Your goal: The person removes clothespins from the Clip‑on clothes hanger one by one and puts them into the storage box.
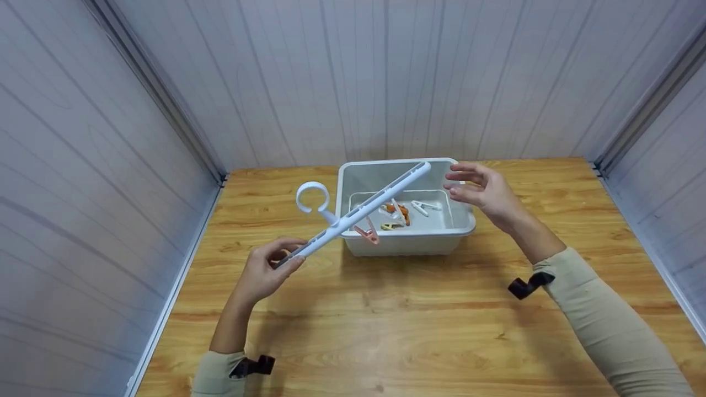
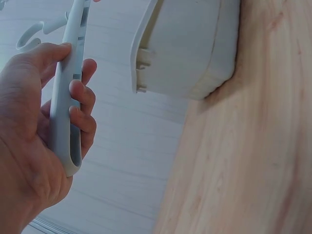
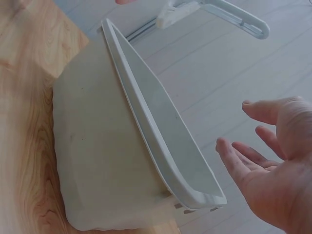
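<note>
My left hand (image 1: 270,267) grips the lower left end of a white plastic clip hanger (image 1: 375,204), fingers and thumb curled round its slotted bar in the left wrist view. The bar is held at a slant, its far end over a grey plastic bin (image 1: 408,233) and its round hook (image 1: 313,197) up at the left. A pink clip (image 1: 368,234) and a white clip (image 1: 398,212) hang below the bar. Over the bin's right rim, my right hand (image 1: 485,196) has loosely extended fingers and holds nothing. The right wrist view shows it apart from the hanger.
Inside the bin lie a loose white clip (image 1: 423,208), an orange clip (image 1: 405,212) and a yellowish clip (image 1: 390,226). The bin stands on a wooden table (image 1: 375,320) near the back wall (image 1: 397,82). Panel walls enclose the left and right sides.
</note>
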The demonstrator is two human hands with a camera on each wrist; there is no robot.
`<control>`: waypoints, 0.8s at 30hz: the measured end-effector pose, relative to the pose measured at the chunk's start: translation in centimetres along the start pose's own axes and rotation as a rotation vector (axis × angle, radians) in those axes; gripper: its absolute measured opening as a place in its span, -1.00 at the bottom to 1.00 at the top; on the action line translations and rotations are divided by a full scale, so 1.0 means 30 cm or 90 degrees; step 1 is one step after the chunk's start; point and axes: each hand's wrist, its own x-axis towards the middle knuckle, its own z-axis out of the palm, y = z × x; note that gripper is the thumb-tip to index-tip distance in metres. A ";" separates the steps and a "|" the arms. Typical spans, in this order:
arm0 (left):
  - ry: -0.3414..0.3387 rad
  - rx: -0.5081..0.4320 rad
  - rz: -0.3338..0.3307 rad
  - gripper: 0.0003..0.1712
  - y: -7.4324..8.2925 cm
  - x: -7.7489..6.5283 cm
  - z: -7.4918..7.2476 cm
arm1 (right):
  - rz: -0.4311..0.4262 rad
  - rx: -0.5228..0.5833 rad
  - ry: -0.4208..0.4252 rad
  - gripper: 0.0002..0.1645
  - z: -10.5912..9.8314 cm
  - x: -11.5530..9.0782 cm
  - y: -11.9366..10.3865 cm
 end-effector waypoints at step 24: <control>-0.038 0.061 0.062 -0.74 0.091 0.099 -0.017 | -0.128 0.065 -0.213 -0.24 0.042 -0.064 0.059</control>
